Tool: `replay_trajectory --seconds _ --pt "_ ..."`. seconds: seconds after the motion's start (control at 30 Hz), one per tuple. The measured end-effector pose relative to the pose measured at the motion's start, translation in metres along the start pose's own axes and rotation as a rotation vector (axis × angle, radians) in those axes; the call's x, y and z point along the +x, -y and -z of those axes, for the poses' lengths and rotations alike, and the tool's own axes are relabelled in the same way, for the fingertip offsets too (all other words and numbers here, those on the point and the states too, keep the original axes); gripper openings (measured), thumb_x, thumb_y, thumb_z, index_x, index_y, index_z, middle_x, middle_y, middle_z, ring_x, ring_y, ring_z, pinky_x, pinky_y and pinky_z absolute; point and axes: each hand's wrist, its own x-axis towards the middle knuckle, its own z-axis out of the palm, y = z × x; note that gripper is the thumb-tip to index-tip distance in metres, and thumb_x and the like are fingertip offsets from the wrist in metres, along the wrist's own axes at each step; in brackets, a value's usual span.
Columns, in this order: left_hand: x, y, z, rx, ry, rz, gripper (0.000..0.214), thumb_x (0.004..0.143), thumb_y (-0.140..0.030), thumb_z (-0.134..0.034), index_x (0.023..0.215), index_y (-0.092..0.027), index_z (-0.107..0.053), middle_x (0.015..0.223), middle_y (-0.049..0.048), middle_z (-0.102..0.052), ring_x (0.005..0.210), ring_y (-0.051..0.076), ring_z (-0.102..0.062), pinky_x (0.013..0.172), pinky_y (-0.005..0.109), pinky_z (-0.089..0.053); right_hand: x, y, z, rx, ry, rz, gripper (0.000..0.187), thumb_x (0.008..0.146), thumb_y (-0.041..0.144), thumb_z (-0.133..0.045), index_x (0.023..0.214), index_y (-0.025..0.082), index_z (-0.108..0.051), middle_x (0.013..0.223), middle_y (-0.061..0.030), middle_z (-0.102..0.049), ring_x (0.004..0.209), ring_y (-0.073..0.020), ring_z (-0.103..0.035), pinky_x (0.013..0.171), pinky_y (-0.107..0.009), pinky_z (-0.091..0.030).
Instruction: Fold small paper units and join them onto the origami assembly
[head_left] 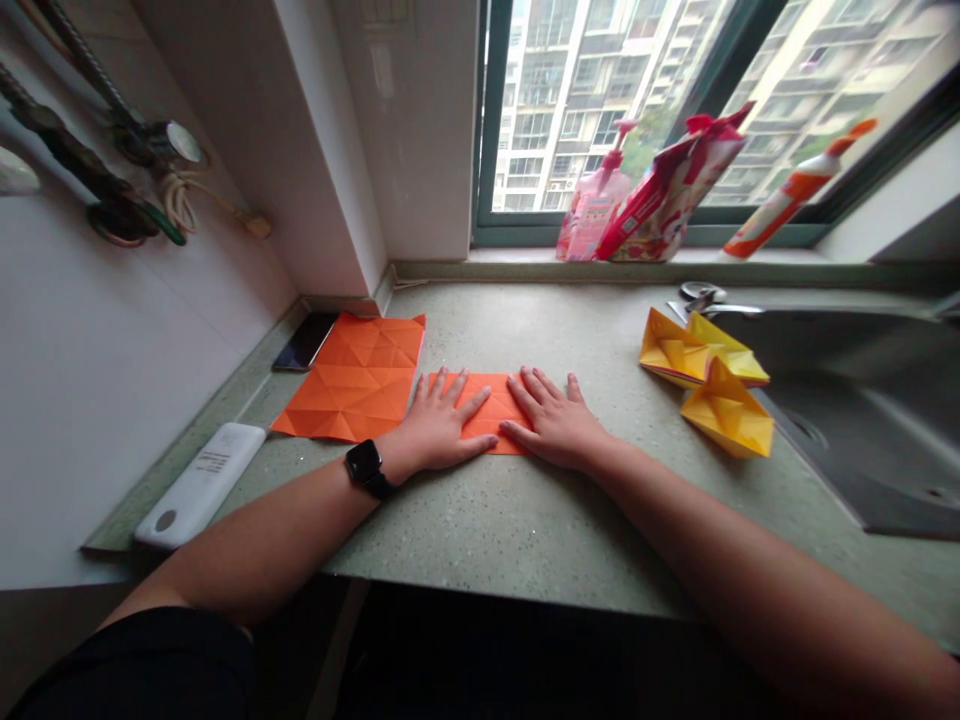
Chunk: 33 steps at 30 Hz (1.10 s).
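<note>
A folded orange sheet of paper [495,405] lies flat on the countertop, partly covered by both hands. My left hand [442,420] rests on its left part, fingers spread, with a black watch [365,466] on the wrist. Across the right part of the paper lies my right hand [551,415], palm down and fingers apart. Beside my left hand is a creased orange sheet [360,375], opened out with a grid of fold lines. Several folded yellow-orange paper shapes [726,408] sit to the right, near the sink.
A dark phone [306,341] lies partly under the creased sheet, and a white power bank [202,485] is at the left edge. The metal sink [847,400] is on the right. A pink pump bottle [596,210], a red bag [675,190] and an orange-white bottle [795,195] stand on the windowsill.
</note>
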Motion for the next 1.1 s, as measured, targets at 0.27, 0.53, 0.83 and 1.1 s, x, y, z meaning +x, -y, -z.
replay_trajectory --seconds 0.27,0.53,0.83,1.1 --pt "0.0 0.0 0.002 0.031 0.022 0.001 0.098 0.094 -0.09 -0.046 0.173 -0.033 -0.034 0.184 0.0118 -0.019 0.168 0.053 -0.009 0.132 0.074 -0.008 0.0 0.001 0.0 -0.019 -0.019 0.002 0.086 0.105 0.077 -0.032 0.176 0.028 -0.027 0.182 -0.0122 -0.024 0.168 -0.0385 -0.022 0.133 -0.072 -0.01" --pt "0.0 0.001 0.0 0.03 0.027 -0.005 0.106 0.088 -0.097 -0.046 0.172 -0.034 -0.035 0.184 0.0105 -0.018 0.168 0.053 -0.008 0.132 0.075 -0.004 0.001 -0.006 -0.009 -0.008 -0.043 0.03 0.092 0.102 0.082 -0.035 0.177 0.029 -0.024 0.182 -0.012 -0.024 0.168 -0.0415 -0.023 0.133 -0.074 -0.01" --pt "-0.001 -0.001 0.003 0.022 0.03 -0.004 0.105 0.091 -0.096 -0.044 0.173 -0.031 -0.033 0.184 0.0126 -0.02 0.169 0.052 -0.009 0.133 0.074 -0.004 0.003 -0.008 -0.003 -0.005 -0.012 0.04 0.095 0.099 0.085 -0.041 0.175 0.029 -0.032 0.182 -0.0128 -0.025 0.168 -0.0406 -0.023 0.134 -0.072 -0.01" --pt "-0.007 0.002 0.017 0.009 -0.022 -0.011 0.066 0.111 -0.068 -0.038 0.159 -0.025 -0.055 0.17 0.0143 -0.049 0.163 0.046 -0.032 0.131 0.079 -0.002 0.006 -0.029 0.018 0.008 0.005 0.059 0.108 0.09 0.087 -0.06 0.175 0.028 -0.031 0.184 -0.0162 -0.014 0.169 -0.0459 -0.012 0.133 -0.071 -0.013"
